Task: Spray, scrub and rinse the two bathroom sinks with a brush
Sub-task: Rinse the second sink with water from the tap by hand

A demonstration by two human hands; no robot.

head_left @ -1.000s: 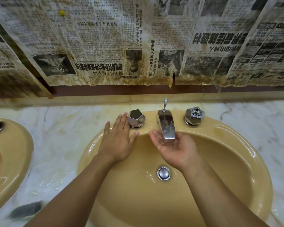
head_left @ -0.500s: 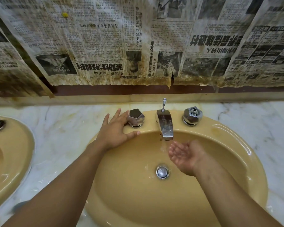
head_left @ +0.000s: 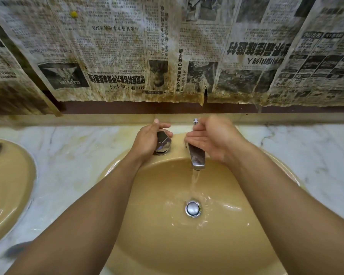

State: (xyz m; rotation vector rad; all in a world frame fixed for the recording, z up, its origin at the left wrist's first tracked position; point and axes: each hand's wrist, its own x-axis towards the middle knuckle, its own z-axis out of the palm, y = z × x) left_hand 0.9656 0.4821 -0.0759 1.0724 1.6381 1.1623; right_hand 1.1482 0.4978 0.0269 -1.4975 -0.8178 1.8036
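Two tan sinks sat in the marble worktop (head_left: 68, 155). The near sink (head_left: 157, 245) was right below the person. Only part of the far sink (head_left: 8, 185) showed, at the left edge. One tap (head_left: 197, 157) poured water (head_left: 195, 179) down to one drain (head_left: 192, 209). The left hand (head_left: 147, 139) curled round one shiny knob (head_left: 163, 142). The right hand (head_left: 213, 139) lay across the tap, fingers nearly straight, holding nothing. It looked blurry and hid the rim behind it. Stained newspaper (head_left: 127, 56) covered the wall.
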